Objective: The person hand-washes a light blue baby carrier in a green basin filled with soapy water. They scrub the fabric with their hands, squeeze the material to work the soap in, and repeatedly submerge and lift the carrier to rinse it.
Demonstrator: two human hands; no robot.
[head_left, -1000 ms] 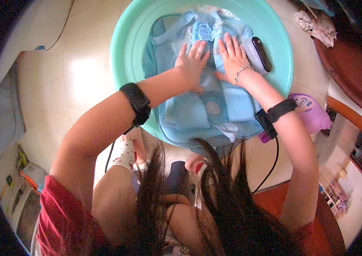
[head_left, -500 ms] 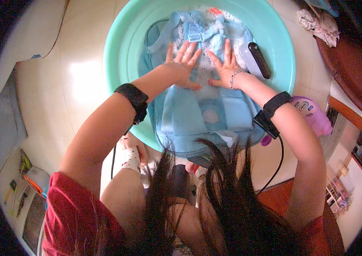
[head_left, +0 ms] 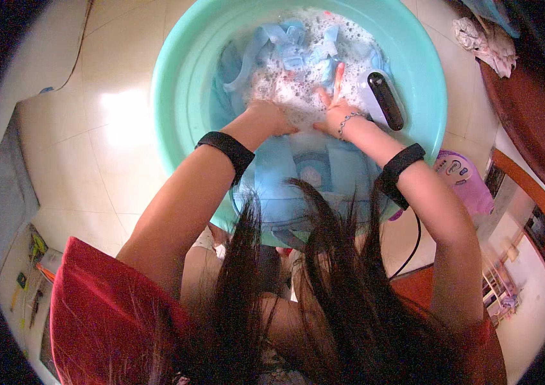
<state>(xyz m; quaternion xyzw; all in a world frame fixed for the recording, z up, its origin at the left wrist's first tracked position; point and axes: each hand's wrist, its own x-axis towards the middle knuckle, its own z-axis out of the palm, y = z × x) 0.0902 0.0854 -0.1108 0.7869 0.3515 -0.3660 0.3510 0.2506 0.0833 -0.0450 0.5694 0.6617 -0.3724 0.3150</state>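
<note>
We note the right hand [head_left: 336, 117] spread, left hand [head_left: 266, 117] untellable (fingers under white foam [head_left: 295, 86]), over light-blue fabric backpack [head_left: 275, 168]; purple plastic packet [head_left: 471, 189] bears print.

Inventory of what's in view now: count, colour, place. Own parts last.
Basin: 1, green, top centre
Backpack: 1, light blue, in the basin, partly submerged
Suds: one patch, white, over the backpack's far part
Unidentified item: 1, black and whitish, basin's right side
Packet: 1, purple, right of the basin
Floor: cream tiles, around the basin
Crumpled cloth: 1, whitish, upper right
Rounded furniture: 1, dark brown, right
Forearm bands: 2, black, one each side
Bracelet: 1, silvery, right wrist
Left sleeve: 1, red, lower left
Hair: dark, bottom centre
Left hand: 1, bare, partly under suds
Right hand: 1, bare, at the suds, open
</note>
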